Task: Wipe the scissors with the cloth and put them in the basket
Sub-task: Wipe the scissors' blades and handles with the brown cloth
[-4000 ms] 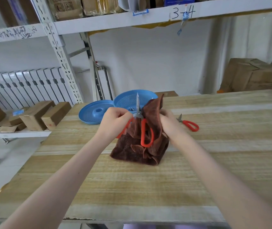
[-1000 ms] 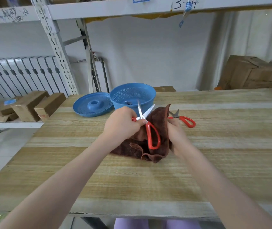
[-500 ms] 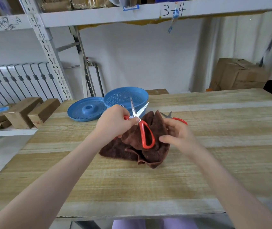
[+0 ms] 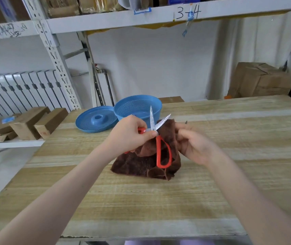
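A: Left grip?
B: Gripping scissors (image 4: pixel 158 149) at pivot with left hand (image 4: pixel 129 136), blades apart, tips up.
A: Around the grip?
B: Pinching cloth (image 4: pixel 137 163) just right of it with right hand (image 4: pixel 195 145); blue basket (image 4: pixel 130 107) just behind, lid (image 4: pixel 95 121) behind-left.

Two scissors (image 4: pixel 158 151) (image 4: pixel 185 122), one cloth (image 4: pixel 134 163), one basket (image 4: pixel 132 108), one lid (image 4: pixel 91 124).

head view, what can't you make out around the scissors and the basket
Head view:
second scissors: only a blade tip shows, right hand hides the rest
basket floor: left hand covers part
held scissors: one handle mostly inside left hand
right hand's grip on cloth: motion blur
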Available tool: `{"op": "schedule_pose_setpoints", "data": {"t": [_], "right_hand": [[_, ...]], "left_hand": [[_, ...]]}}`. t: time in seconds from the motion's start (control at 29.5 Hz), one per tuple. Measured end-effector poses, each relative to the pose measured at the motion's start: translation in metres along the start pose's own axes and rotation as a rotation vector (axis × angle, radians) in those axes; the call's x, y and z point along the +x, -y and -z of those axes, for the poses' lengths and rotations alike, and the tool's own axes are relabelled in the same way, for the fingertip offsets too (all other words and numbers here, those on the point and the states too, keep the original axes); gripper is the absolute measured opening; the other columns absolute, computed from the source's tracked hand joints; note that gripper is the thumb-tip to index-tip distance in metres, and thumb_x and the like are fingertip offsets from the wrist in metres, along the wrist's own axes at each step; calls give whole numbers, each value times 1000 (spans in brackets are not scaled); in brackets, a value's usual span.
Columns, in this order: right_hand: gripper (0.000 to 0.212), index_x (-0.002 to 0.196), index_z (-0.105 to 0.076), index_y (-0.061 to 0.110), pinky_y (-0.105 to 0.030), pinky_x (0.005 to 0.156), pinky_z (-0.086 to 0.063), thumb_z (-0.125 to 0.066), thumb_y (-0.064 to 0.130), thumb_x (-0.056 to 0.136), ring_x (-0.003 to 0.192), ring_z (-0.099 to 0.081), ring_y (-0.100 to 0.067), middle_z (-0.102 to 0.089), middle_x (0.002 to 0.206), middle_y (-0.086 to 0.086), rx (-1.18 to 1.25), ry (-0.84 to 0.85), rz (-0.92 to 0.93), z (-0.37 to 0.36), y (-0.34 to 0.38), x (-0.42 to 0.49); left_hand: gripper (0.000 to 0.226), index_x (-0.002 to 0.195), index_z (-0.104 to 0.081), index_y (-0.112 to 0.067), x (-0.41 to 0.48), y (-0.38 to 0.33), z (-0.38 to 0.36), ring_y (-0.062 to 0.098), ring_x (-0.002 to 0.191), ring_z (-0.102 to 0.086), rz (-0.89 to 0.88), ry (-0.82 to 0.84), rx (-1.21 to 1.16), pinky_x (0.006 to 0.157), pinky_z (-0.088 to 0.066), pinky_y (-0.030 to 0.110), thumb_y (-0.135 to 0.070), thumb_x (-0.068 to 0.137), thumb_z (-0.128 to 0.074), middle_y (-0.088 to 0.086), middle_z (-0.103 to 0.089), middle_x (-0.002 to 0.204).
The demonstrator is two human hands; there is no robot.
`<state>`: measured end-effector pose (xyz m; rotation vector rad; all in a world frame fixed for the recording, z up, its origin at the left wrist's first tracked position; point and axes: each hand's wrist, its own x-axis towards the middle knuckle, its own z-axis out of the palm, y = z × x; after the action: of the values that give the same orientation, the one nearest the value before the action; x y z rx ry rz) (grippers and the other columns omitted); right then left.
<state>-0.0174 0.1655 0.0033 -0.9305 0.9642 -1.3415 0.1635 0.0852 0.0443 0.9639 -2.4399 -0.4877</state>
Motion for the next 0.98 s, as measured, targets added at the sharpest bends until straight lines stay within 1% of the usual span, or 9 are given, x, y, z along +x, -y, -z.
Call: {"op": "schedule_pose_setpoints", "data": {"t": [0.1,0.2,0.27,0.34,0.48,0.64,0.81,0.92,0.98], "right_hand": [[35,99,-73,12,-19,64,-53,-48,-9,88,74,-68,-9,-73,83,-1,-255,-89,116,-6,-11,0],[24,86,-76,17,-25,73,-56,-59,0,89,80,-70,-14,-75,88,-6,-216,-198,195,-18,-25,6],[29,70,-77,18,-22,62,-53,-62,4,90,67,-69,-10,-74,73,-3,-141,-309,219,-26,-31,9],[31,64,-76,17,-20,56,-51,-64,10,91,61,-67,-10,-71,66,-3,-103,-395,249,-31,-34,12],[30,69,-75,14,-35,71,-48,-61,20,95,75,-60,-22,-66,77,-15,-76,-513,293,-40,-37,16],[27,84,-69,-6,-42,79,-48,-61,16,95,83,-59,-28,-64,88,-23,68,-572,228,-46,-45,19],[28,74,-74,9,-32,72,-54,-55,8,95,77,-64,-21,-68,82,-15,13,-495,201,-42,-45,17],[22,82,-69,-8,-35,69,-50,-60,12,86,72,-59,-25,-65,80,-19,-72,-507,146,-38,-36,19],[38,92,-63,-16,-38,70,-47,-63,20,78,70,-58,-26,-62,82,-21,-27,-532,135,-36,-26,22]], "left_hand": [[49,58,-46,-2,-2,-1,-5,11,35,-34,32,17,-47,45,-33,28,-37,86,-69,-1,-34,44],[49,59,-48,2,-1,-6,-10,10,30,-36,37,24,-30,43,-39,33,-34,86,-67,-2,-38,39],[48,54,-45,-4,0,-9,-14,10,35,-38,29,15,19,48,-41,36,-33,85,-67,-2,-39,41],[52,49,-37,-13,0,-11,-18,13,40,-41,31,-20,54,49,-39,32,-37,84,-68,-4,-38,41],[52,49,-39,-16,0,-11,-21,16,45,-49,92,-77,62,54,-45,35,-43,82,-68,-5,-40,41],[49,50,-43,-16,-5,-9,-26,15,45,-51,135,-77,77,50,-40,28,-43,81,-68,-5,-44,42],[51,49,-39,-15,-5,-8,-23,14,40,-48,168,-88,65,49,-36,25,-42,82,-68,-4,-42,38],[50,50,-40,-15,-8,-10,-24,14,42,-50,160,-71,69,50,-38,26,-41,82,-68,-3,-44,40],[50,50,-41,-15,-8,-13,-24,16,47,-50,149,-78,82,51,-36,28,-42,82,-68,-5,-43,43]]}}
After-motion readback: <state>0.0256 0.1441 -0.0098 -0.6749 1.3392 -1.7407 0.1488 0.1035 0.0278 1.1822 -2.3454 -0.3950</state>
